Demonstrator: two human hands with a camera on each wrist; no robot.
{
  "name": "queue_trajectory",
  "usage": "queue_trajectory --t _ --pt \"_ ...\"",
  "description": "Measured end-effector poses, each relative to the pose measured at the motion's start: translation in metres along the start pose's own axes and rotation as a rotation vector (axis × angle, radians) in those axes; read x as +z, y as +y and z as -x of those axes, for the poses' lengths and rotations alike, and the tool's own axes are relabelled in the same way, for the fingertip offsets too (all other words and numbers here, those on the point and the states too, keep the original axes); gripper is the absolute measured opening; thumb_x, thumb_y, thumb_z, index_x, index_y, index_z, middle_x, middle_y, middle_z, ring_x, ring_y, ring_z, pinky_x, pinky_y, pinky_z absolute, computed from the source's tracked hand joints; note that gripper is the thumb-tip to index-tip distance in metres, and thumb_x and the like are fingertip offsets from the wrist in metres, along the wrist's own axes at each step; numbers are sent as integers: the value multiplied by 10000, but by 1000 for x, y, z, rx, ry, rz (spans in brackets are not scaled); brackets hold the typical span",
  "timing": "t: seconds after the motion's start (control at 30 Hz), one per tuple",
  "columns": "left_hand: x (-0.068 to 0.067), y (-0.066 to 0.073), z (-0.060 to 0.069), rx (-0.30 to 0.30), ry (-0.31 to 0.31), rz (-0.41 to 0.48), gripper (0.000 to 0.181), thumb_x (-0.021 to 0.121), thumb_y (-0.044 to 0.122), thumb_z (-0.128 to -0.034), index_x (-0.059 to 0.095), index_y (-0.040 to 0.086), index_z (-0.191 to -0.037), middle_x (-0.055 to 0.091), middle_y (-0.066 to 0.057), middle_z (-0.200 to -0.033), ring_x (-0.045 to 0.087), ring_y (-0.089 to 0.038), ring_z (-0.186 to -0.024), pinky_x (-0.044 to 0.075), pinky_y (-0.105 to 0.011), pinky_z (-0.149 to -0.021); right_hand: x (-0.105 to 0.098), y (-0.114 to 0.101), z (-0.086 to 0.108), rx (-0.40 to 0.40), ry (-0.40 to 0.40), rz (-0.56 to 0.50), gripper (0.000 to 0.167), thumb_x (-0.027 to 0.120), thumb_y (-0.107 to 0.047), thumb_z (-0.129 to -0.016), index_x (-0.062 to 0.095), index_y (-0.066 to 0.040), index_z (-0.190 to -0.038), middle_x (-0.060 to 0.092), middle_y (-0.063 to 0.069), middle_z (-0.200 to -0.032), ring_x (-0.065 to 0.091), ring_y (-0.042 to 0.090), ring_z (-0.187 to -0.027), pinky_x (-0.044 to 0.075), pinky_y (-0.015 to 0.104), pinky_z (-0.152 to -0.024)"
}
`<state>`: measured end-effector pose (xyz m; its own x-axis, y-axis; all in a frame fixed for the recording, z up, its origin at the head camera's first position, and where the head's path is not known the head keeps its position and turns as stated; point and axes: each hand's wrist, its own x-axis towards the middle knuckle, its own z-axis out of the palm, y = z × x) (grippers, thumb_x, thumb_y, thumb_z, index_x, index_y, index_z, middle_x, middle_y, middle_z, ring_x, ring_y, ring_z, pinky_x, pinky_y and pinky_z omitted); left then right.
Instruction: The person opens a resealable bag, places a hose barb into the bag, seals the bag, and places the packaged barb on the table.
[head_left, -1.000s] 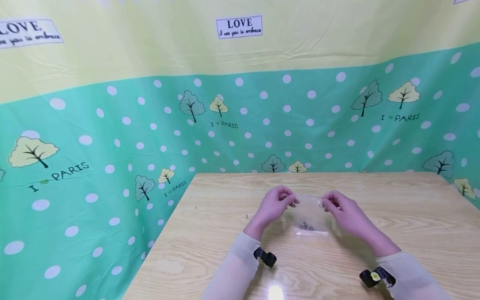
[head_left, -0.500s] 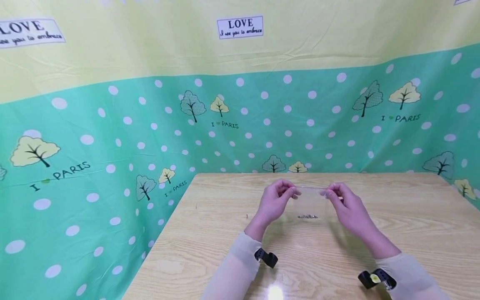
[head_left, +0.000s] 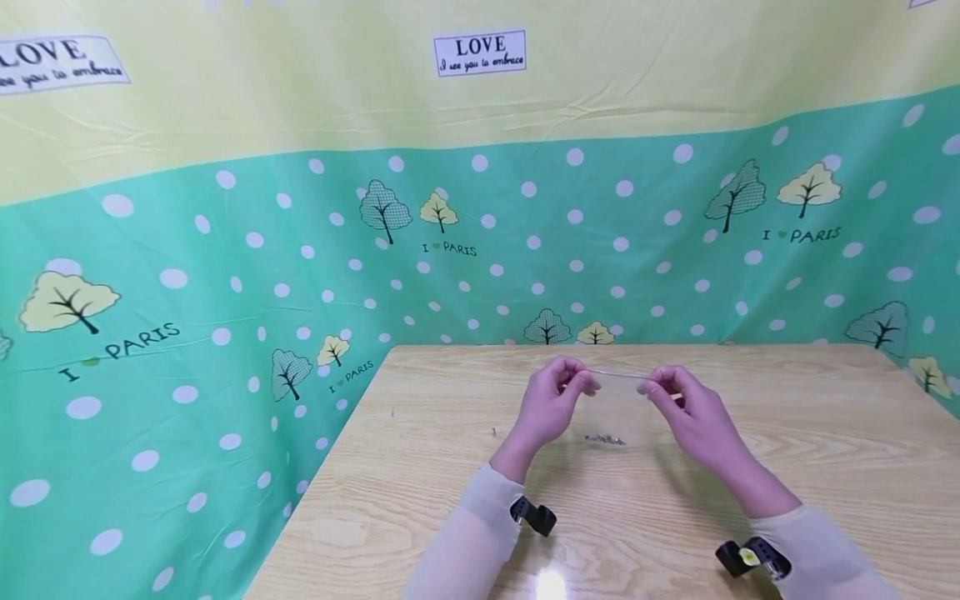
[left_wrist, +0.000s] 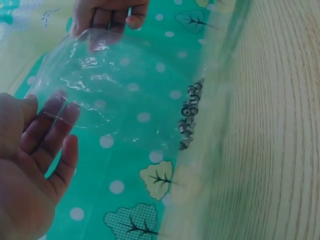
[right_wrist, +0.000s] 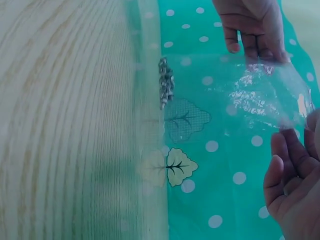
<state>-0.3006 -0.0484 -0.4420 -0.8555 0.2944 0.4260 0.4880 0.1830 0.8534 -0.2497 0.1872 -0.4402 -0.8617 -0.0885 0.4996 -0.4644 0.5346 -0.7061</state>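
Between the two hands hangs a clear plastic bag (head_left: 618, 408), its top edge stretched taut. The left hand (head_left: 551, 400) pinches one top corner between thumb and fingers. At the other top corner, the right hand (head_left: 690, 412) pinches the bag in the same way. Small metal screws (left_wrist: 188, 115) lie gathered in a row along the bag's bottom; the right wrist view also has these screws (right_wrist: 166, 84) in a cluster. The bag is held above the wooden table (head_left: 420, 500), apart from it.
One small metal piece (head_left: 494, 432) stands on the table left of the left hand, and a fainter thin piece (head_left: 392, 411) lies farther left. A green and yellow printed curtain (head_left: 480, 225) hangs behind the table and along its left side.
Both hands have risen, lifting the bag and pulling it upright. The screws, clumped at first, now spread along its bottom and have shifted slightly left since half a second ago.
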Motion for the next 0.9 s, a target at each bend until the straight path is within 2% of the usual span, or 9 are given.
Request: queue_trajectory --t 0.1,0.23,0.5,0.73,0.9 --pt "0 0 1 -15 -10 50 160 613 230 -1105 681 86 -1121 783 15 -1003 732 -95 -910 612 -352 -825 1 0 0 -12 6 11 151 596 -211 -1121 661 -77 -1096 724 66 -1012 600 76 -869 511 191 -709" --pt "1 1 2 -32 -27 88 205 673 230 -1075 695 72 -1205 775 24 -1005 731 -101 -890 591 -302 -769 3 0 0 -42 29 18 108 613 -167 -1109 659 -76 -1073 724 55 -993 605 59 -847 504 178 -697" --pt "3 0 3 1 -29 -24 148 692 214 -1063 744 76 -1078 771 -55 -970 734 -215 -888 570 -231 -710 4 -3 0 -41 39 23 68 704 -161 -1054 697 -103 -1019 694 -2 -928 596 62 -843 489 191 -681" --pt "2 1 4 -3 -33 -41 127 729 202 -1026 743 84 -1071 745 32 -950 651 -53 -823 562 -225 -715 5 -4 1 -87 53 55 61 769 -98 -991 731 -138 -964 679 -47 -894 585 68 -806 496 198 -665" --pt "4 1 4 2 -62 -64 171 754 254 -1011 770 103 -1089 757 77 -986 640 -32 -848 545 -222 -734 4 -6 1 -105 58 49 75 764 -81 -989 729 -139 -957 673 -48 -893 582 73 -805 492 193 -670"
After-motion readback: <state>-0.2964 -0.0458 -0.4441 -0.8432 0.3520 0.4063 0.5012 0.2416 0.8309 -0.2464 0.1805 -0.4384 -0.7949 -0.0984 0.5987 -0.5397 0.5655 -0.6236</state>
